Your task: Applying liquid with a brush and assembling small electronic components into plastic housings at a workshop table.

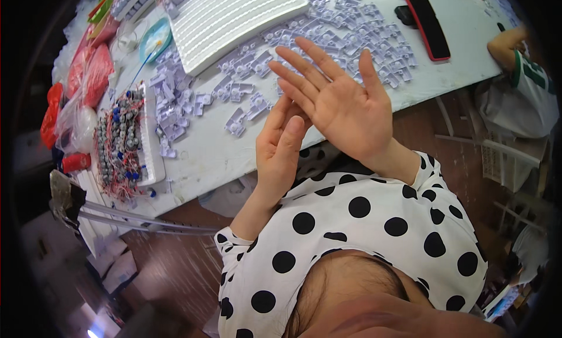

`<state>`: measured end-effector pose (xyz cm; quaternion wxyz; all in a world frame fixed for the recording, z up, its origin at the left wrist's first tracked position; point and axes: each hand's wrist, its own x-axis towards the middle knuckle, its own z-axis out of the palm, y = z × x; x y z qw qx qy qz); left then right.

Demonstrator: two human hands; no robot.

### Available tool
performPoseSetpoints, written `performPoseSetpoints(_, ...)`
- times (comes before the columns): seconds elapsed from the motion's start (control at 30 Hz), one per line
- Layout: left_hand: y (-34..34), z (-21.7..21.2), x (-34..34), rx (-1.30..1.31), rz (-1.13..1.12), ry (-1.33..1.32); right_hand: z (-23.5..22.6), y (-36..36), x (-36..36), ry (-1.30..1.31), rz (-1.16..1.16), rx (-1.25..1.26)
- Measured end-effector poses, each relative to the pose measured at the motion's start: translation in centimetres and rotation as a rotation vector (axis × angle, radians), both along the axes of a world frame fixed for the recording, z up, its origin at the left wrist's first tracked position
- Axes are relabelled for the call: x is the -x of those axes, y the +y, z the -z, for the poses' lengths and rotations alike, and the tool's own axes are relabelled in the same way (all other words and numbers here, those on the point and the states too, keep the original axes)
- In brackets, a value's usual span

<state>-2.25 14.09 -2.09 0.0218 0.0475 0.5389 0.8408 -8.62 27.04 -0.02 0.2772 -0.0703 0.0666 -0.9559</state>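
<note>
Above the near edge of the table my right hand (pixel 352 108) is spread, palm up, with nothing in it. Close against its little-finger side is my left hand (pixel 277 146), thumb stretched upward and fingers pointing away. The tips of the left fingers are partly hidden behind the right hand, and no object shows in them. Many small pale-lilac plastic parts (pixel 257 106) lie loose on the table just beyond both hands. Behind them sits a white ridged tray (pixel 234 23).
On the left, small wired motors (pixel 120 140) fill a white foam tray (pixel 153 162) beside pink plastic bags (pixel 96 74). A turquoise bowl (pixel 157 39) stands farther back. A red-edged phone (pixel 430 28) lies at the right. Another person's arm (pixel 504 50) rests by the table's right side.
</note>
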Motion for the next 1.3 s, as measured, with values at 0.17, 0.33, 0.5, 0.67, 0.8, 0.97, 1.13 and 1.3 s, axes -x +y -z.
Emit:
performPoseSetpoints(0.17, 2.8, 0.8, 0.5, -0.112, -0.240, -0.146, 2.3, -2.3, -2.9, 0.404, 0.110, -0.279)
performPoseSetpoints(0.33, 2.4, -1.9, 1.6, 0.108, -0.528, -0.134, 2.3, -3.5, -3.2, 0.646, 0.039, -0.377)
performPoseSetpoints(0.5, -3.8, -1.6, 4.9, 0.245, -0.950, -0.025, 3.3, -3.2, -4.7, 0.740, -0.137, -0.473)
performPoseSetpoints(0.67, -3.4, -0.7, 2.7, 1.011, -0.736, 0.651, 2.5, -3.1, -4.1, 0.479, -0.141, -0.510)
performPoseSetpoints(0.8, -5.4, 1.1, 1.1, 1.275, -0.621, 0.925, 4.5, -2.9, -5.2, 0.566, -0.424, -0.517)
performPoseSetpoints(0.97, -7.6, 1.4, -1.1, 1.301, -0.655, 1.128, 3.8, -3.7, -6.4, 0.856, -0.377, -0.613)
performPoseSetpoints(1.13, -14.5, 1.3, -2.2, 1.251, -0.900, 0.819, 1.1, -2.6, -5.5, 0.965, -0.466, -0.443)
performPoseSetpoints(1.3, -23.6, -1.7, -6.2, 1.327, -1.340, 0.114, 2.0, 0.8, -1.7, 1.097, 0.099, -0.999)
